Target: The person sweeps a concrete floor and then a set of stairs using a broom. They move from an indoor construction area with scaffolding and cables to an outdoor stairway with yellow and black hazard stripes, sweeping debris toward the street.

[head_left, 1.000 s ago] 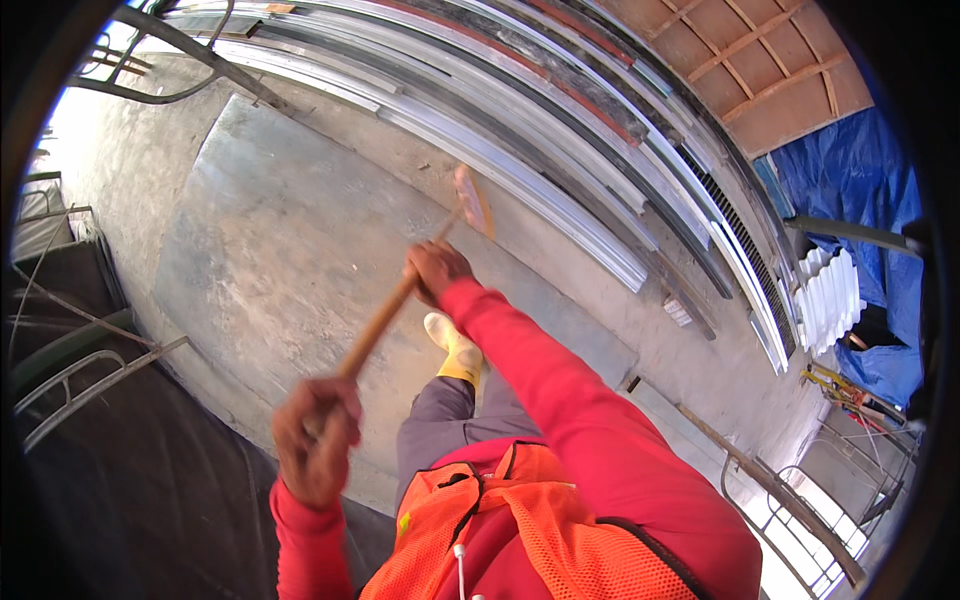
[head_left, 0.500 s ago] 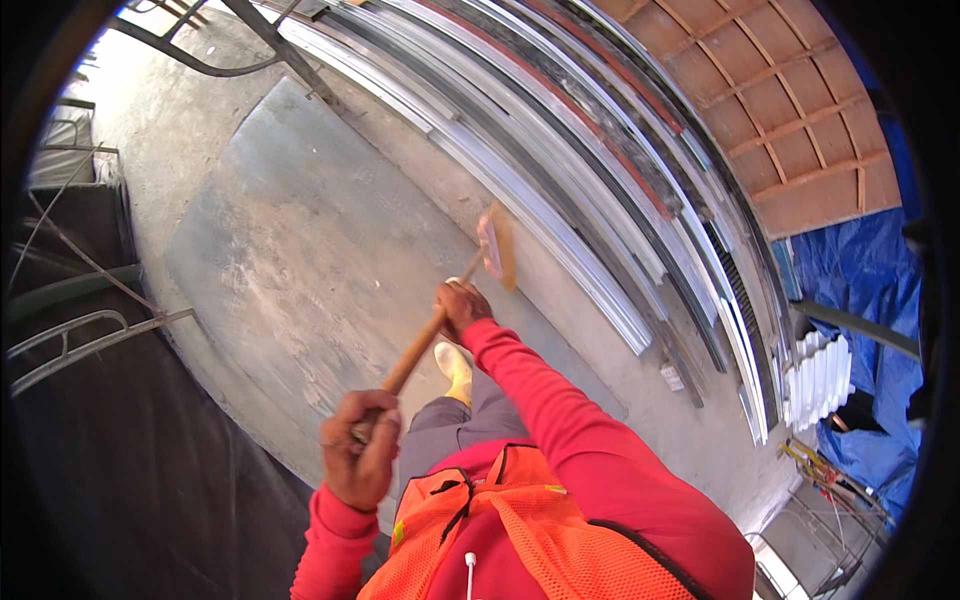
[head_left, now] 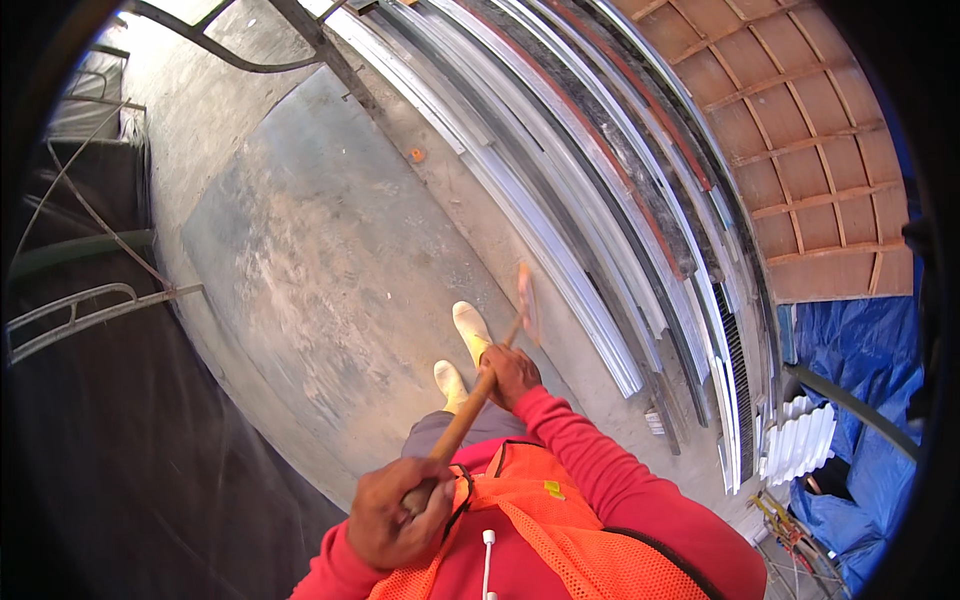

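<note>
A broom with a wooden handle (head_left: pixel 460 428) slants across the front of my body. Its top end is wrapped in the fingers of my left hand (head_left: pixel 395 512), close to my vest. Farther down, my right hand (head_left: pixel 510 376) is closed round the handle. The pale pinkish broom head (head_left: pixel 528 306), blurred by motion, is over the strip of concrete between a large grey sheet (head_left: pixel 330 250) on the floor and the long metal profiles. Its bristles are hard to make out. My yellow boots (head_left: pixel 470 330) stand on the sheet's near part.
Long metal profiles (head_left: pixel 560 250) lie stacked on the right. A small orange thing (head_left: pixel 416 155) is on the floor beside them. Beyond are a framed wooden panel (head_left: pixel 800 150) and blue tarp (head_left: pixel 860 350). Dark sheeting (head_left: pixel 150 450) and scaffold frames (head_left: pixel 100 310) are on the left.
Both hands and the broom have moved lower in the view, the head swinging nearer my body. The second boot and the small orange thing have come into sight. The view has shifted.
</note>
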`<action>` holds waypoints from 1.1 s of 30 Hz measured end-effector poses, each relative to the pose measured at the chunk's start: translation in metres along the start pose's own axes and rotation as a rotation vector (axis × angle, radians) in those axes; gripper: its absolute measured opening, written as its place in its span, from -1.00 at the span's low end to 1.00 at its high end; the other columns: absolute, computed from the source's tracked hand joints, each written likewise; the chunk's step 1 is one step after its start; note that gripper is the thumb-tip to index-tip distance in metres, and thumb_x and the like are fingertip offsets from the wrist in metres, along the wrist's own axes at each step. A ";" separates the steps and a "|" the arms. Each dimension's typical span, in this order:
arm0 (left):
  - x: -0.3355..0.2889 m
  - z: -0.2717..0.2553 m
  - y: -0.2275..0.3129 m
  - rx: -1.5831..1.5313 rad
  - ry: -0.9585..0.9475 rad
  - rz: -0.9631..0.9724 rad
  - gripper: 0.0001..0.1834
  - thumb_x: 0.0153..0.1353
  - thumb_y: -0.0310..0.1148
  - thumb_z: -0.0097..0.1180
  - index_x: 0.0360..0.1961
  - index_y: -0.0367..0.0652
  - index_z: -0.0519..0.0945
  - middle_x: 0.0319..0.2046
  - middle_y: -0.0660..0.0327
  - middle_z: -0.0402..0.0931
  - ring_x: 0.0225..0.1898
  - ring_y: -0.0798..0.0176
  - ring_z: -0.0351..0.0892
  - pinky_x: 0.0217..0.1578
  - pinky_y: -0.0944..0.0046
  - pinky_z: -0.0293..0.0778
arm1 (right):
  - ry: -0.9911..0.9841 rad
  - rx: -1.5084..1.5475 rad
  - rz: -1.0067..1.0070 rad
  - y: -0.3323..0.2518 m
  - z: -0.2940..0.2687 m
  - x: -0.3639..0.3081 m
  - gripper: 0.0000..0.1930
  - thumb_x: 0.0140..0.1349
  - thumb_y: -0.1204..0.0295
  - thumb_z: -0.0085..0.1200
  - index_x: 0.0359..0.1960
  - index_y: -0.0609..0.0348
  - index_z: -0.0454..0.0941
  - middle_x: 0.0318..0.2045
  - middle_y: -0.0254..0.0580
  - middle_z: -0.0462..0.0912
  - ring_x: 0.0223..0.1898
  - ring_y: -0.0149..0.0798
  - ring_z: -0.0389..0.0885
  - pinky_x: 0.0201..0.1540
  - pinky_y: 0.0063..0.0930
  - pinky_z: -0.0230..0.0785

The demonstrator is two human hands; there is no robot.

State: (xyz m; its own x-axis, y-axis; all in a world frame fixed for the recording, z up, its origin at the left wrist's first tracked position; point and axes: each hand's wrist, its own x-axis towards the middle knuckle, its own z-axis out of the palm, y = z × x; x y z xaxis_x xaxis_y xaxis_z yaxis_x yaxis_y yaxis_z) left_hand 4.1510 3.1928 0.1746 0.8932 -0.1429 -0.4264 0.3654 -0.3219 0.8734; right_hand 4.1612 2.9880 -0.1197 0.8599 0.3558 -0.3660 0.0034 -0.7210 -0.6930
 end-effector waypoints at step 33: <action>0.115 -0.065 -0.039 -0.321 0.570 -0.050 -0.87 0.38 -0.43 0.11 -0.20 -0.31 0.57 -0.56 0.30 0.48 -0.60 0.51 0.44 -0.57 0.48 0.43 | -0.144 -0.253 -0.163 -0.063 -0.013 0.284 -0.77 0.06 0.44 0.24 -0.25 0.06 0.50 -0.22 0.02 0.67 -0.10 0.17 0.66 -0.06 -0.01 0.50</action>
State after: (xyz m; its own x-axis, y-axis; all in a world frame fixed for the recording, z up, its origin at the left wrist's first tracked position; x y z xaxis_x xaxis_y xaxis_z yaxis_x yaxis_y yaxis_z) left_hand 4.2571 3.2499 0.1071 0.8399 0.4116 -0.3537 0.3912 -0.0074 0.9203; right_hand 4.4121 3.1271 -0.1724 0.7569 0.5460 -0.3591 0.2776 -0.7661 -0.5797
